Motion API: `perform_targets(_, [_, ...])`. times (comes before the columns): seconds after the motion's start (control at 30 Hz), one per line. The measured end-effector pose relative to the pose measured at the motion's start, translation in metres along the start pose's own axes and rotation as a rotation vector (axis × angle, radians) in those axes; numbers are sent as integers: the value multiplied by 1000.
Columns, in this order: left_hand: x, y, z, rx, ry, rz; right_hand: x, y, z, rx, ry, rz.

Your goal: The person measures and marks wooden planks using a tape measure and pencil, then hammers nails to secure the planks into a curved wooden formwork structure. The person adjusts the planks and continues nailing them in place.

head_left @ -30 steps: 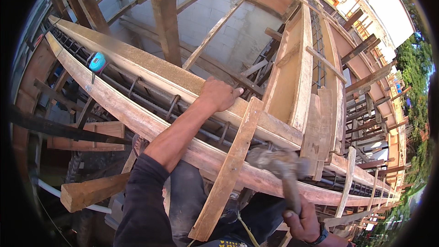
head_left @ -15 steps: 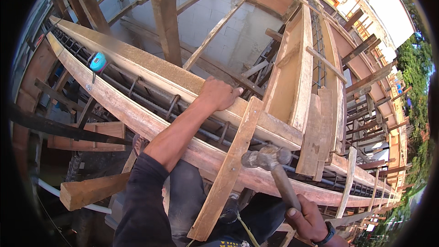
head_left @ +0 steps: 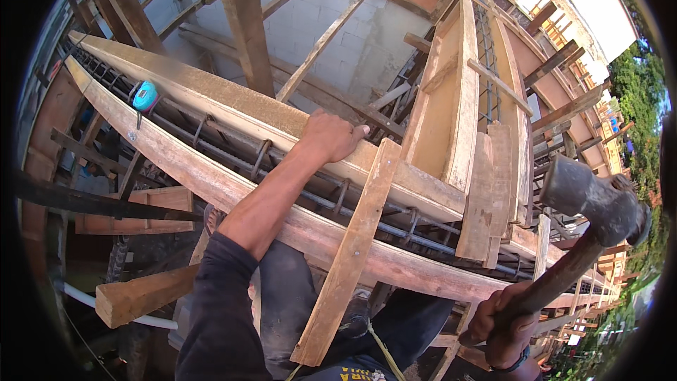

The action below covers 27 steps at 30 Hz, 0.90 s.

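My left hand [head_left: 328,137] grips the top of the far formwork board [head_left: 236,116], its fingers curled over the edge. In my right hand [head_left: 504,324] is a hammer [head_left: 596,204], held by its handle with the dark metal head raised at the right. A short wooden cleat [head_left: 349,250] lies slanted across the far board and the near formwork board [head_left: 190,173], between my two hands. Nail heads show in the cleat. Steel rebar [head_left: 405,231] with stirrups runs in the channel between the boards.
A turquoise tape measure [head_left: 145,97] sits over the channel at the left. A second formwork channel [head_left: 458,99] runs away at the right, with loose planks [head_left: 483,197] near its end. Upright timber [head_left: 243,25], a block wall [head_left: 328,42] and a protruding beam [head_left: 148,295] surround me.
My right hand has lifted the hammer up and to the right, away from the cleat. My left hand stays on the far board; the view has shifted slightly.
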<state>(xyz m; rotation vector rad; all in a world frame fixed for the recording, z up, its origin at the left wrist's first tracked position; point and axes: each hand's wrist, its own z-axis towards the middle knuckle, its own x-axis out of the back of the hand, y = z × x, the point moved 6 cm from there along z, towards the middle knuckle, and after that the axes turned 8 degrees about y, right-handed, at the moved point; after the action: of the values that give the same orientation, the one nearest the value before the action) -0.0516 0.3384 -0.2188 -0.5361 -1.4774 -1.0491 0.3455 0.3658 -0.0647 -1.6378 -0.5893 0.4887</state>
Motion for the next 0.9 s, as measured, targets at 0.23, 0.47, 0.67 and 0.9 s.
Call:
perform_targets(0.23, [5,-2,2,16,-13,18,-22,34,-2,-193,-331,-588])
perform_targets(0.47, [6,1,-2,-15,-32,5,-31,29,-10,277,-387,-842])
perform_targets(0.67, [3,-2,2,8,-33,17,-25,12,1,109,-327,-277])
perform_targets(0.9, [0,-4,2,35,-37,41,2,86,-1,-35,-422,-743])
